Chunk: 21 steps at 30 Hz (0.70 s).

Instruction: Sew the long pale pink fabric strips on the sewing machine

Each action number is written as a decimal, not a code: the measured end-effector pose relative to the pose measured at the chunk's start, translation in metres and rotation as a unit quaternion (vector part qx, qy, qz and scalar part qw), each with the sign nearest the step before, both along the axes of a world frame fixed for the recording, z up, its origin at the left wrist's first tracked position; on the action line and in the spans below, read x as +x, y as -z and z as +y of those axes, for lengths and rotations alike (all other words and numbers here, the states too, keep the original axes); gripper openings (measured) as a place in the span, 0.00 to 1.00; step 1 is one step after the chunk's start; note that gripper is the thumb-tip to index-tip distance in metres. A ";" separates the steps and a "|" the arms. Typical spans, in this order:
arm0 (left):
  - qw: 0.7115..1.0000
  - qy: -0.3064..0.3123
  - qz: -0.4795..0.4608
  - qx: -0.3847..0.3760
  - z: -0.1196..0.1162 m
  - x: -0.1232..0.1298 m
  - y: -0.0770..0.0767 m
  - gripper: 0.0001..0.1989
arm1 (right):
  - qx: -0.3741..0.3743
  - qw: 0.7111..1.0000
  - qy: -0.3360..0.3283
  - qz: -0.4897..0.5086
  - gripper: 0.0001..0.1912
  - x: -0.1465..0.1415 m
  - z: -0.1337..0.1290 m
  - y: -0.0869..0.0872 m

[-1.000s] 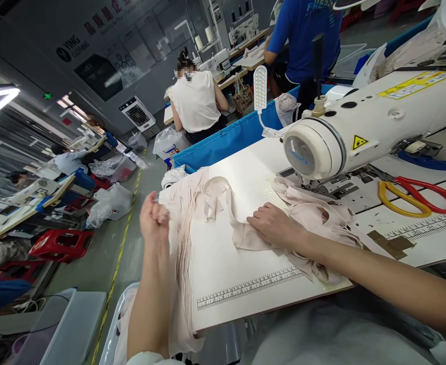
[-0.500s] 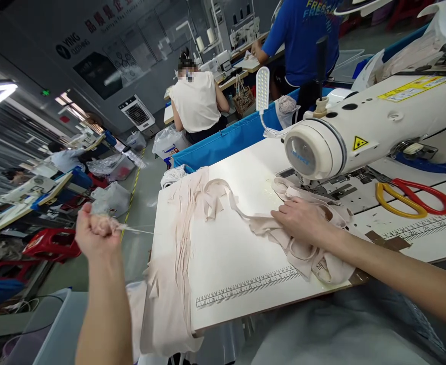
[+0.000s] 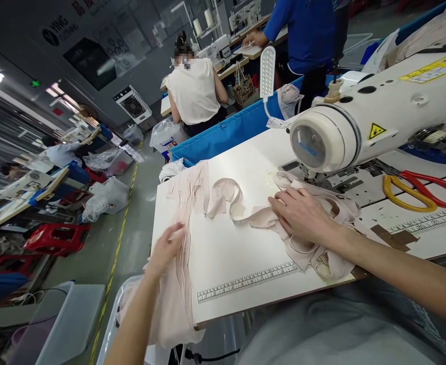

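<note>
My left hand [image 3: 167, 248], a little blurred, is over the long stack of pale pink fabric pieces [image 3: 182, 279] that drapes over the table's left edge. Its fingers are loosely apart, and no thread shows in them. My right hand [image 3: 302, 214] rests flat, fingers stretched out, on a bunched heap of pale pink fabric strips [image 3: 333, 215] in front of the sewing machine [image 3: 325, 137]. From this heap a curled strip [image 3: 241, 210] runs left across the white tabletop [image 3: 230, 253] towards the stack.
Scissors [image 3: 411, 195] with yellow and red handles lie right of the machine's needle area. A ruler scale [image 3: 245, 284] marks the table's front edge. Behind stands a blue cloth bin [image 3: 223, 132]; a translucent tub [image 3: 112, 309] is below left. Two people sit at machines ahead.
My left hand, earlier closed on a wad of threads out to the left, has swung right over the fabric stack, and the threads are gone from view. My right hand stays on the heap.
</note>
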State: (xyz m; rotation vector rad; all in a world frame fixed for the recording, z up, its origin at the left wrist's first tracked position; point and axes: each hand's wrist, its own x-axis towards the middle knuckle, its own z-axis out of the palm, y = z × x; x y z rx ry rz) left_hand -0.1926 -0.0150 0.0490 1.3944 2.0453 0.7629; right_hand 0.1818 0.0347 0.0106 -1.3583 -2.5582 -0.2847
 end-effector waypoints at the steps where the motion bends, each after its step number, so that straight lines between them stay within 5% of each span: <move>1: 0.998 0.043 -0.035 -0.008 0.009 0.022 0.015 0.28 | -0.001 1.000 -0.011 0.009 0.12 -0.006 -0.003 -0.004; 3: 0.990 0.111 -0.089 -0.020 0.024 0.062 0.034 0.33 | -0.017 0.999 -0.031 0.032 0.12 -0.023 -0.008 -0.009; 6: 0.974 0.174 -0.143 -0.032 0.042 0.098 0.045 0.23 | -0.064 0.996 -0.049 0.048 0.13 -0.053 -0.009 -0.012; 8: 0.965 0.196 -0.170 -0.034 0.048 0.105 0.047 0.14 | -0.105 0.993 -0.051 0.035 0.13 -0.069 -0.006 -0.011; 12: 0.959 0.169 -0.226 0.014 0.048 0.086 0.037 0.15 | -0.160 0.985 -0.062 0.002 0.13 -0.075 0.000 -0.004; 15: 0.952 0.067 -0.262 0.141 0.049 0.045 0.005 0.15 | -0.153 0.984 -0.094 0.001 0.14 -0.060 0.001 0.001; 18: 0.914 -0.073 -0.261 0.301 0.048 -0.014 -0.049 0.10 | -0.108 0.991 -0.083 0.020 0.15 -0.036 0.000 0.004; 21: 0.878 -0.195 -0.217 0.381 0.032 -0.072 -0.100 0.09 | -0.078 0.996 -0.033 0.040 0.14 -0.004 -0.001 0.007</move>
